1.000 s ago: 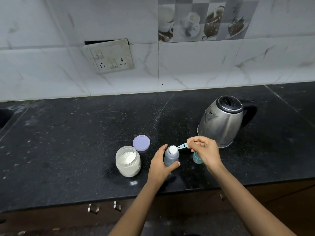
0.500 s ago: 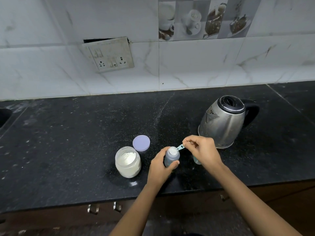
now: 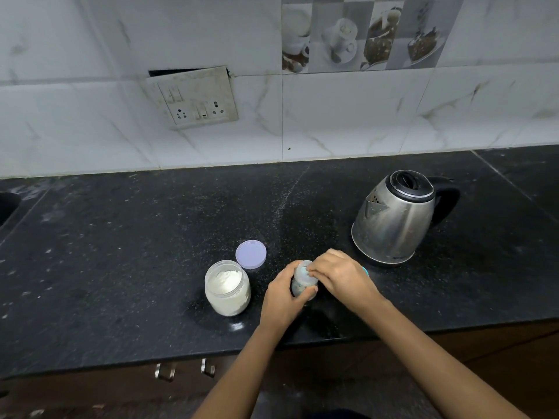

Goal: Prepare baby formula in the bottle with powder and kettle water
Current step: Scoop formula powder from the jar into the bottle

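A small clear baby bottle [image 3: 302, 279] stands on the black counter [image 3: 121, 252], and my left hand [image 3: 282, 300] grips its body. My right hand [image 3: 344, 278] is right over the bottle's mouth, fingertips curled down at the rim. Its fingers hide the teal scoop it pinches. An open glass jar of white powder [image 3: 227, 287] sits just left of the bottle, with its lilac lid [image 3: 251, 254] lying flat behind it. To the right, at the back, the steel kettle [image 3: 393, 219] stands with its lid closed and its spout facing left.
A teal bottle cap [image 3: 365, 270] peeks out behind my right hand, in front of the kettle. A wall socket plate [image 3: 196, 98] hangs loose on the marble tiles. A sink edge [image 3: 7, 207] shows at far left. Drawer handles [image 3: 165, 371] sit below the counter's front edge.
My right hand has moved left and down onto the bottle's mouth, and the teal scoop that stuck out before is now covered. My left hand keeps its hold on the bottle.
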Tool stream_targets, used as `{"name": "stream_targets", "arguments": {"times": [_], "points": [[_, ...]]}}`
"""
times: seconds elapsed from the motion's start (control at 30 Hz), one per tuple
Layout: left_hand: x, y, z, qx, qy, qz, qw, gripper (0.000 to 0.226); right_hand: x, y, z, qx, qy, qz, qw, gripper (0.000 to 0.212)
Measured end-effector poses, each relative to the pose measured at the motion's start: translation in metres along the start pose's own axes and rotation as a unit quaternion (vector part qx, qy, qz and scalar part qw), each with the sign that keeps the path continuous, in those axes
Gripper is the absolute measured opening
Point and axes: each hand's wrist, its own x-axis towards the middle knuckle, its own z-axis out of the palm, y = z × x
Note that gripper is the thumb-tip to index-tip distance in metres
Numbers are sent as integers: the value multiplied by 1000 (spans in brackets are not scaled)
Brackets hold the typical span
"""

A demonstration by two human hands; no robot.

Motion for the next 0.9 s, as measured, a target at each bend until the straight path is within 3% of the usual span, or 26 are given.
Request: {"name": "stream_targets", "arguments": {"times": [0.23, 0.33, 0.43, 0.63, 0.8, 0.9], "points": [[-1, 1, 0, 5, -1, 4, 1000, 48, 1, 3, -4, 67, 30, 72, 995, 10], [-1, 0, 0, 10, 0, 8, 1000, 47, -3, 4, 0, 90, 69, 63, 992, 10], [-1, 1, 1, 14, 0, 7, 1000, 47, -3, 0, -1, 116, 42, 87, 989, 13], [-2, 2, 0, 15, 5, 4, 1000, 47, 0, -3, -9, 114, 75, 79, 988, 13], [-2, 0, 1, 21, 8, -2, 1000, 51, -9, -7, -11, 112, 175, 46, 977, 13], [-2, 0, 2, 17, 6, -16, 1000, 51, -9, -7, -18, 156, 206, 95, 961, 13]]}}
